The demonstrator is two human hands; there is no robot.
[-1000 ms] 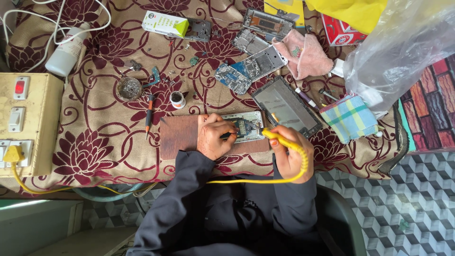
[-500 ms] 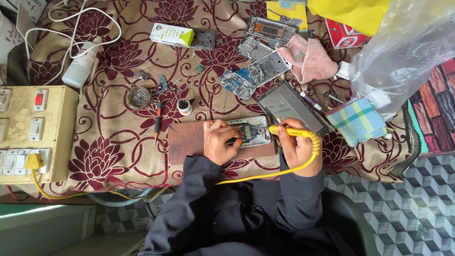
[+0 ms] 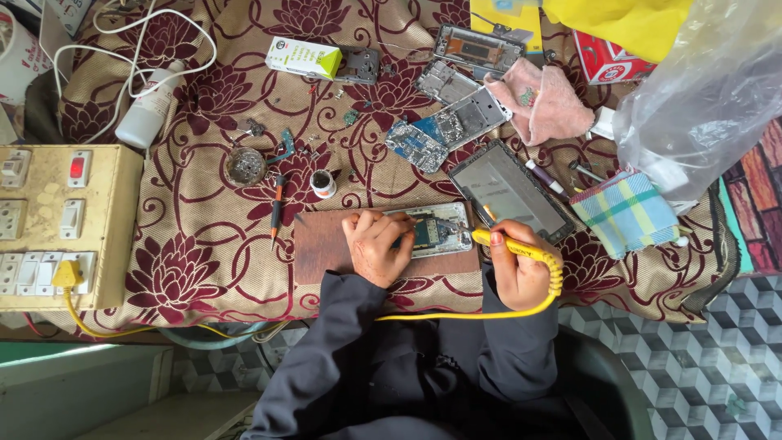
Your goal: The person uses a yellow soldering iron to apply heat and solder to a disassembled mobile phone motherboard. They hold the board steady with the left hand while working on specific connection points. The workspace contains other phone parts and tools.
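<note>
An opened phone with its circuit board showing lies on a brown wooden board. My left hand rests curled on the phone's left end and holds it down. My right hand grips a yellow soldering iron. The iron lies nearly level, with its tip at the phone's right end. Its yellow cord loops around my right wrist and runs left across my dark sleeves.
A beige switchboard sits at the left edge, a white bottle above it. A screwdriver, small jar, phone parts, a screen panel, pink cloth, checked cloth and plastic bag surround the board.
My right hand has risen and brought the soldering iron level beside the phone's right end. My left hand stays on the phone. My head's view has shifted slightly.
</note>
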